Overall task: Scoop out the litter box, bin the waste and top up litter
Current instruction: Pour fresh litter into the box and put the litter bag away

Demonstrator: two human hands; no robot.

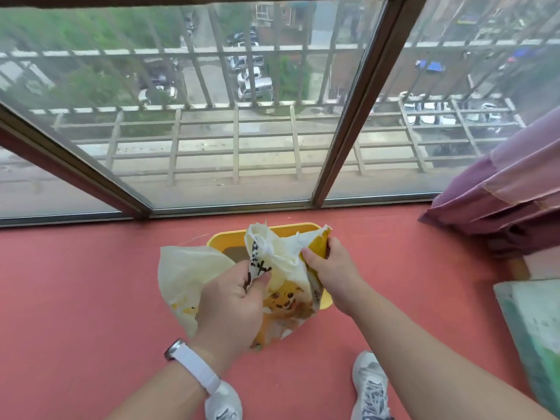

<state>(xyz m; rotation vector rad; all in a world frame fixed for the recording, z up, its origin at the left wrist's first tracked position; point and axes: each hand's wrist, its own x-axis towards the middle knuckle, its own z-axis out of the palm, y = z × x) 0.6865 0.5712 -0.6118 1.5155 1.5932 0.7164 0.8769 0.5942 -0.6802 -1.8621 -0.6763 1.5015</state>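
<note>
A yellow litter box [221, 237] sits on the red floor below the window, mostly hidden behind a bag. A cream and yellow litter bag [288, 301] with a cartoon tiger stands upright in front of it. My left hand [233, 304] pinches the bag's printed top edge on the left. My right hand [328, 268] grips the top edge on the right, so the mouth of the bag is held between them. A pale translucent plastic bag [185, 277] lies crumpled to the left of the litter bag, partly behind my left hand. What the box holds is hidden.
A large window [242, 116] with outside bars runs along the far side of the floor. A purple curtain [512, 204] hangs at the right. A pale green and white object [536, 328] stands at the right edge. My two white shoes [371, 386] are at the bottom.
</note>
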